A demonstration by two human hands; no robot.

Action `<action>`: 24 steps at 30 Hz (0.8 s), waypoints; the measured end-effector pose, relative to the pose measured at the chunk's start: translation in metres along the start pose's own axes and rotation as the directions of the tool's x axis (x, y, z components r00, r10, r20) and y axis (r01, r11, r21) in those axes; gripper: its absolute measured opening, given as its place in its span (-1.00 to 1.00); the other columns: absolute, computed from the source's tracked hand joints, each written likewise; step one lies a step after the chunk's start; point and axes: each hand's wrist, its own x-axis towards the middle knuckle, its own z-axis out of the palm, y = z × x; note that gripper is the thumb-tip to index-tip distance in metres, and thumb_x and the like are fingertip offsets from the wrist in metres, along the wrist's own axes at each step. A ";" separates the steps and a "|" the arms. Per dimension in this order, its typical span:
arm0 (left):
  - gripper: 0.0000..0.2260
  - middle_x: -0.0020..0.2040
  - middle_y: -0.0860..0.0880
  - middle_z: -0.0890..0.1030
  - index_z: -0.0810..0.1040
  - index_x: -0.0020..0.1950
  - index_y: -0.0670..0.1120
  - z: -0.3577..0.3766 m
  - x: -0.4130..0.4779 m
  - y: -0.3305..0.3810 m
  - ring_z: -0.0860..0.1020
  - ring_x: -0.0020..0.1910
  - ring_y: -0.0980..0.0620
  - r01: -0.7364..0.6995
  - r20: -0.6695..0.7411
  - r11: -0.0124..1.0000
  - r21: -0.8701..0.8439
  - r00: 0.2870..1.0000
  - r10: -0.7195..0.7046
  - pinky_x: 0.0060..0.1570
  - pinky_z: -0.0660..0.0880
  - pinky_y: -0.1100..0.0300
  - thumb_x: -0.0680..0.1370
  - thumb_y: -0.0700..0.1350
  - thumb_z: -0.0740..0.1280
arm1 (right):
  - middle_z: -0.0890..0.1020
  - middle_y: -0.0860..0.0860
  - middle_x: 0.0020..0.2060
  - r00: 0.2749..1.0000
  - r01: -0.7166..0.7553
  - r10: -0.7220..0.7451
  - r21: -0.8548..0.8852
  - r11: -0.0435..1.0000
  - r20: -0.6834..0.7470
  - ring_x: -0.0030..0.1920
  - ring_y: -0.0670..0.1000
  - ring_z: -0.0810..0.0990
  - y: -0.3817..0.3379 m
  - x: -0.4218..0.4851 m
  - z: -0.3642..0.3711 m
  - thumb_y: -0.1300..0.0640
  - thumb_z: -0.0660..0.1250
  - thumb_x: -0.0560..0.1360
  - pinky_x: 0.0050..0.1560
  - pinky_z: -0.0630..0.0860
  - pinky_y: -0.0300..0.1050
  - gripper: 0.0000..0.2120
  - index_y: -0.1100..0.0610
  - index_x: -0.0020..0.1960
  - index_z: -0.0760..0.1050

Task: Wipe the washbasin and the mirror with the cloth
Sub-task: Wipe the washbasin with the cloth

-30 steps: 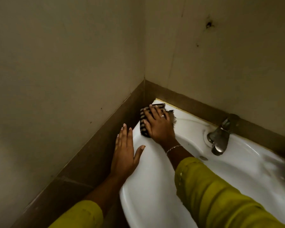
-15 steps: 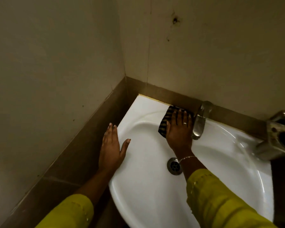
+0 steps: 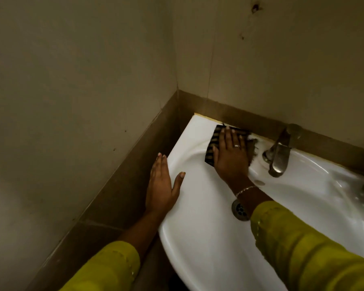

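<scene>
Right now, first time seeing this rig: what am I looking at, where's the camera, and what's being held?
There is no robot here: a person works with two bare hands. The single camera sits on the person's head, looking forward and down, so the yellow sleeves enter from the bottom edge. The white washbasin sits in a wall corner. The right hand presses a dark striped cloth flat against its back rim, just left of the metal tap. The fingers are straight, so the hand pushes the cloth rather than gripping it. The left hand rests flat on the left rim, holding nothing. The drain shows in the bowl beside the right wrist. No mirror is in view.
</scene>
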 end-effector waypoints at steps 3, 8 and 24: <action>-0.21 0.50 -0.14 0.09 0.05 0.48 -0.19 0.002 0.000 -0.002 0.06 0.48 -0.05 -0.006 -0.011 1.000 -0.005 1.000 0.006 0.39 -0.02 0.18 0.41 0.32 -0.09 | 0.35 0.25 0.38 0.995 0.086 -0.087 0.021 0.996 0.040 0.40 0.20 0.30 -0.021 0.019 0.002 -0.05 -0.17 0.53 0.41 0.14 0.13 -0.39 0.29 0.41 0.26; -0.09 0.50 -0.12 0.10 0.05 0.48 -0.17 0.006 -0.001 -0.003 0.06 0.47 -0.02 -0.006 -0.021 0.998 -0.063 1.000 0.004 0.38 0.00 0.19 0.37 0.47 -0.22 | 0.36 0.23 0.38 0.985 0.164 -0.167 0.056 0.985 0.047 0.41 0.20 0.29 -0.043 0.039 0.002 -0.07 -0.18 0.54 0.43 0.09 0.10 -0.39 0.26 0.41 0.26; -0.10 0.48 -0.19 0.14 0.06 0.47 -0.22 0.000 -0.003 0.000 0.09 0.46 -0.06 -0.025 -0.097 0.961 -0.276 0.995 -0.002 0.41 0.16 -0.02 0.40 0.45 -0.24 | 0.58 0.08 0.20 0.801 0.569 -0.595 0.388 0.725 -0.065 0.33 0.09 0.41 -0.091 -0.003 0.012 -0.02 0.04 0.52 0.36 0.07 -0.09 -0.55 0.16 0.26 0.49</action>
